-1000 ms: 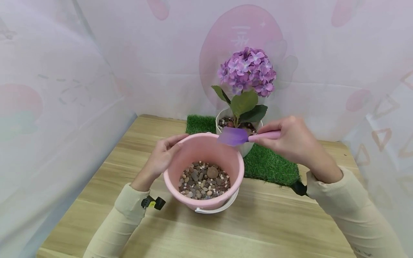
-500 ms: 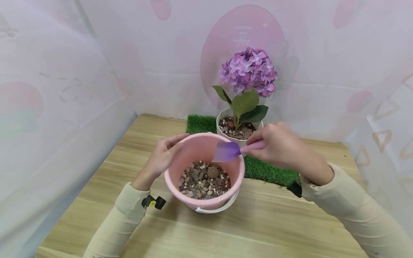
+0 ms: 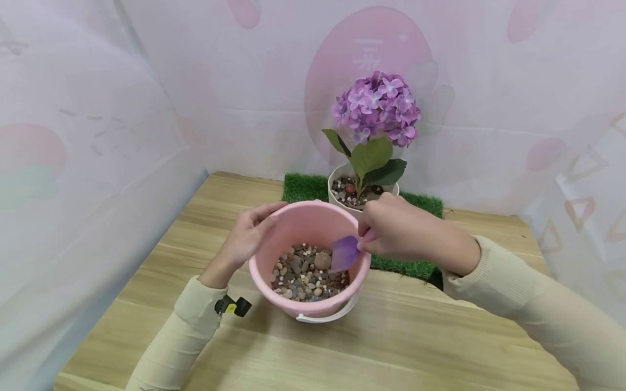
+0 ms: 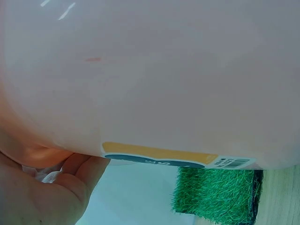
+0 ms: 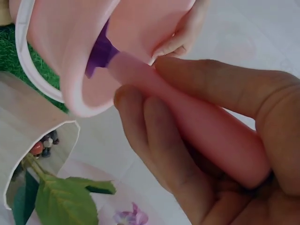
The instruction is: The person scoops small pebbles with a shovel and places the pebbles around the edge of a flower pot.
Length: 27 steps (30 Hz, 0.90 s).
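A pink bucket [image 3: 299, 224] with stones and pebbles [image 3: 304, 274] in its bottom stands on the table. My left hand [image 3: 248, 238] holds the bucket's left rim, thumb over the edge; the bucket's outer wall [image 4: 178, 89] fills most of the left wrist view. In my right hand [image 3: 403, 228] is a small toy shovel with a purple blade [image 3: 345, 253] and a pink handle [image 5: 206, 124]. The fingers and thumb wrap that handle. The blade points down inside the bucket's right side, close to the stones; whether it touches them I cannot tell.
Behind the bucket, a purple hydrangea [image 3: 376, 108] grows from a white pot [image 3: 337, 200] with pebbles in it. A green artificial grass mat [image 3: 305, 187] lies under the pot. The bucket's white handle [image 3: 337, 315] hangs at its front. Printed fabric surrounds the wooden table [image 3: 235, 347].
My right hand has moved left and down, bringing the shovel from above the rim near the pot into the bucket. My left hand has stayed on the rim.
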{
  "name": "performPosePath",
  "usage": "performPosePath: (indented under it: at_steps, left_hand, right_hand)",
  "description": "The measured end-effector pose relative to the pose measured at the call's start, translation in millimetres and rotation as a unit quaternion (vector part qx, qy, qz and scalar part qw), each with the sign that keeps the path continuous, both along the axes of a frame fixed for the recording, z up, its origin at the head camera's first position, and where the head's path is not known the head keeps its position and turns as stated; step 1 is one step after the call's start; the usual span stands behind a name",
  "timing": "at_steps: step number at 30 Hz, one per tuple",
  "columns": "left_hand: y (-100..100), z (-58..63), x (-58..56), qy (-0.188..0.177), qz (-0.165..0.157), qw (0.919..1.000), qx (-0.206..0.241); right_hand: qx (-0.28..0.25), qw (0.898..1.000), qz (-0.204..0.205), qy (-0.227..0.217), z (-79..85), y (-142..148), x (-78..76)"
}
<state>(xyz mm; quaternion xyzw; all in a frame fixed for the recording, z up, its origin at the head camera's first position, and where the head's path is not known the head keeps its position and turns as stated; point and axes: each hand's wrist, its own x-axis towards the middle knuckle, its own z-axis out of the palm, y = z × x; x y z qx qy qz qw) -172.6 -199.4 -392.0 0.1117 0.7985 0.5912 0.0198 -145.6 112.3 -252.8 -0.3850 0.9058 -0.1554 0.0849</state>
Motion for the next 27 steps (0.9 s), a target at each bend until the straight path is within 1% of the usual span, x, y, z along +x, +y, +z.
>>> performPosePath:
  at_steps: [5, 9, 12, 16, 18, 20, 24, 27]
  left_hand:
    - [-1, -0.7, 0.1, -0.002, -0.001, 1.0000, 0.000]
    - [-1, -0.9, 0.1, 0.004, 0.005, 1.0000, -0.007]
    - [-1, -0.6, 0.3, 0.006, 0.006, 0.9999, -0.009]
    - [-1, 0.6, 0.7, 0.004, 0.005, 1.0000, -0.008]
    - [-1, 0.9, 1.0, 0.003, 0.006, 0.9999, -0.008]
    - [-1, 0.9, 0.9, 0.000, 0.007, 0.9999, -0.008]
    - [-2, -0.1, 0.4, 0.000, 0.008, 0.9999, -0.007]
    - [-1, -0.9, 0.4, 0.003, 0.008, 0.9999, -0.007]
  right_hand:
    - [0.045, 0.999, 0.017, 0.008, 1.4, -16, 0.5]
    - [0.103, 0.994, 0.022, 0.002, 1.0, -33, 2.0]
    - [0.141, 0.990, 0.028, -0.008, -2.4, -44, 2.9]
    - [0.167, 0.985, 0.046, -0.008, -10.9, -54, 3.9]
    - [0.175, 0.983, 0.054, -0.006, -16.7, -58, 3.9]
    - [0.178, 0.982, 0.057, -0.014, -23.3, -60, 2.9]
    - [0.157, 0.985, 0.071, -0.024, -35.4, -64, 0.9]
    - [0.129, 0.988, 0.078, -0.019, -43.0, -62, 1.8]
